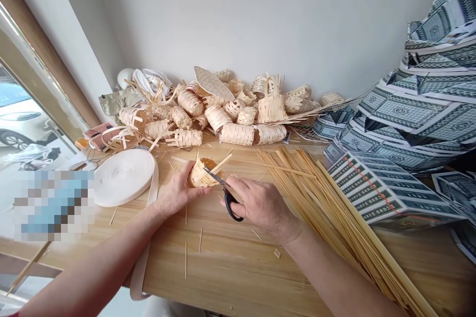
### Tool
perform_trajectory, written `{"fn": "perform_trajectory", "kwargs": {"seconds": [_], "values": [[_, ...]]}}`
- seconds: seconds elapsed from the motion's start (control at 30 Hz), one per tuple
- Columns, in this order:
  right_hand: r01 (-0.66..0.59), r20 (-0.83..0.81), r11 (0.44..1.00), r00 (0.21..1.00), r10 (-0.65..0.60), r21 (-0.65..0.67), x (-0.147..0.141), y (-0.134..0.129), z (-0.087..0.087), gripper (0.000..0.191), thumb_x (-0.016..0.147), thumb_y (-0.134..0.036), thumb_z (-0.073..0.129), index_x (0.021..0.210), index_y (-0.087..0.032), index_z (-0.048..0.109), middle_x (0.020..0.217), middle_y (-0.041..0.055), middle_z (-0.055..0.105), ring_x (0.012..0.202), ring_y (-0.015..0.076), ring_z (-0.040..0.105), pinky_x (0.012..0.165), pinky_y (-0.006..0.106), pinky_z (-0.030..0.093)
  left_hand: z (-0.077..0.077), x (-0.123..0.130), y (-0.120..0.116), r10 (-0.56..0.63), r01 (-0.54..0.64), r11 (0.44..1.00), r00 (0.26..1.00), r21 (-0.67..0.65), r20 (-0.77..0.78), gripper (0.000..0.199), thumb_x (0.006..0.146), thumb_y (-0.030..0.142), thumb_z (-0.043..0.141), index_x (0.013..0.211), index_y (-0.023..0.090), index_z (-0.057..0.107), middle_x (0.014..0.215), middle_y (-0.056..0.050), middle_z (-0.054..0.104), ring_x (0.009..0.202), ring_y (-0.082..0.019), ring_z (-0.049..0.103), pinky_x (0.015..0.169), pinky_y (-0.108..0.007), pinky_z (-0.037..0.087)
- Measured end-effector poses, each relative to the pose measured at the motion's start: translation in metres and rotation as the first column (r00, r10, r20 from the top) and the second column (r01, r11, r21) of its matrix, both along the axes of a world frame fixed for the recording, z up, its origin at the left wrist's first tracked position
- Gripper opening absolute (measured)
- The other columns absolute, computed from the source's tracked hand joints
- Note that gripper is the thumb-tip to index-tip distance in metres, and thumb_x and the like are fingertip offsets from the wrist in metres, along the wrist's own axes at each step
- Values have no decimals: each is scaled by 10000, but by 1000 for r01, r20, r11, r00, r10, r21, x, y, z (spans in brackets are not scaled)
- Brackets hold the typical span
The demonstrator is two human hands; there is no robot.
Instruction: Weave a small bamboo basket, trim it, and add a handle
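From my feed, no wording can be read with certainty: toward the right edge of the tabletop point(230, 267) lies a printed paper piece point(394, 188), its dark bands carrying rows of pale, Chinese-looking characters, too small for me to make out. On the patterned paper stack point(405, 109) just beyond, toward the far right corner, I note small emblem-like motifs, likewise unreadable.

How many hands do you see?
2. The left hand is near the middle, holding a basket; the right hand is to its right, holding scissors. I see no others.
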State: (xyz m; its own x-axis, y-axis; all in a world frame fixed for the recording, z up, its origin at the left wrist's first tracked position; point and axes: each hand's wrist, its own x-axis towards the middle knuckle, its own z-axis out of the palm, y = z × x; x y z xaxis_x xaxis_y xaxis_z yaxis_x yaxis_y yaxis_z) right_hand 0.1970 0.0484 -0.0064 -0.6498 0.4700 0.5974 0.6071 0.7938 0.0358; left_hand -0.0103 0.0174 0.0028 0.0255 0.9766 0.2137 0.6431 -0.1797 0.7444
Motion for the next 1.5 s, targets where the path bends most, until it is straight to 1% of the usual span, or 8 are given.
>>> {"fn": "perform_trajectory", "kwargs": {"seconds": [0.3,0.47,0.7,0.83,0.93,1.1,1.23,1.5], "values": [[-12,28,994,1000,15,-105,-1,-4,6,118,802,-274,567,854,-170,582,665,10,638,582,135,578,497,254,251,-1,-1,0,-4,3,1000,1000,12,29,550,678,437,681,1113,152,501,948,-60,615,852,-210,549,757,-303,432],[83,59,977,996,-72,-194,-3,-8,13,291,751,-310,603,1016,-189,597,770,22,651,663,173,600,538,258,301,0,2,-2,-7,7,1000,999,-13,-31,562,664,448,686,1110,168,488,938,-49,617,862,-219,562,771,-314,428],[49,42,990,998,-44,-132,-3,-7,7,165,770,-284,596,898,-180,608,703,19,643,606,156,586,513,258,279,1,3,-2,-7,5,1000,999,-27,-51,575,668,456,682,1120,159,485,967,-58,621,890,-226,567,777,-317,439],[-16,-45,989,999,9,-147,0,-2,7,143,806,-267,579,906,-165,580,731,25,647,636,159,596,529,250,333,-1,1,1,3,-3,1000,1000,-14,-4,590,658,448,693,1118,141,487,951,-68,614,874,-229,554,772,-329,429],[-28,-197,984,980,-7,-175,4,2,9,274,791,-284,592,1020,-145,538,836,56,645,719,180,600,611,258,415,-4,1,3,10,-6,1000,984,-21,178,605,639,420,719,1119,132,489,1005,-93,612,925,-236,549,819,-341,421],[-28,-250,980,968,-23,-197,5,6,6,260,794,-265,550,1024,-148,520,827,63,632,713,189,592,627,283,459,-6,5,5,-36,103,993,732,-59,680,626,659,366,710,1200,158,472,1188,-116,579,1075,-242,526,902,-333,412],[-33,-225,980,974,-12,-196,0,5,2,273,777,-236,549,1034,-148,519,812,63,628,713,192,593,627,284,463,-5,5,4,-61,207,976,540,-63,840,511,745,342,626,1216,186,505,1248,-102,558,1146,-240,504,961,-362,401],[-7,-183,975,983,-35,-224,-13,-2,-3,279,751,-177,551,1029,-151,535,822,64,634,720,189,597,635,280,458,-8,5,5,-97,265,964,468,-35,878,430,789,315,598,1199,191,552,1223,-103,578,1162,-261,504,984,-400,404]]}}
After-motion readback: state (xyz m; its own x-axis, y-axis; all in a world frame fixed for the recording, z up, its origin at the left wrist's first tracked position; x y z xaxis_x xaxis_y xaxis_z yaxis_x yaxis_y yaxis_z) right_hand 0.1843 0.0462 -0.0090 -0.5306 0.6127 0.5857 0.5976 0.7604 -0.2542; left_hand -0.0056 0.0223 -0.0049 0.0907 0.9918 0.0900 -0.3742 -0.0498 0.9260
